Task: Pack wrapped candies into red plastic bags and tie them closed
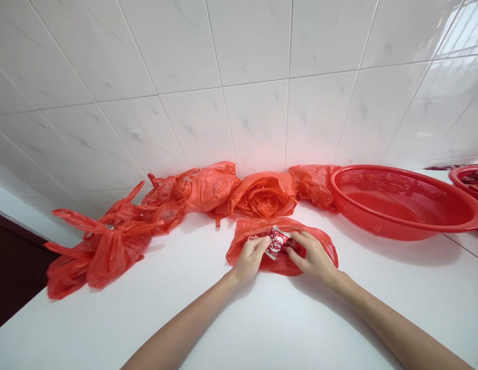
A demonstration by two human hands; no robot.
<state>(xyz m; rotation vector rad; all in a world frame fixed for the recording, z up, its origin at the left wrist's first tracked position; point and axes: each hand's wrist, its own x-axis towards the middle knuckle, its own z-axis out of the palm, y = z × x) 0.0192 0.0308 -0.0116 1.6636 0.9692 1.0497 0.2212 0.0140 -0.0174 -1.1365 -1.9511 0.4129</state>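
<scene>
Your left hand (248,258) pinches a packet (277,242) over the open bag (239,234). Right hand (315,258) curls beside it, grip unclear.

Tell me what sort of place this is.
Perhaps a kitchen or utility room, though this view can't settle it: the marble-patterned wall tiles, smooth white countertop and perforated red plastic basket point that way.

Open tabletop (254,329) nearside, bags (214,187) behind (tightly rowed), basket (393,232) blocking right
</scene>
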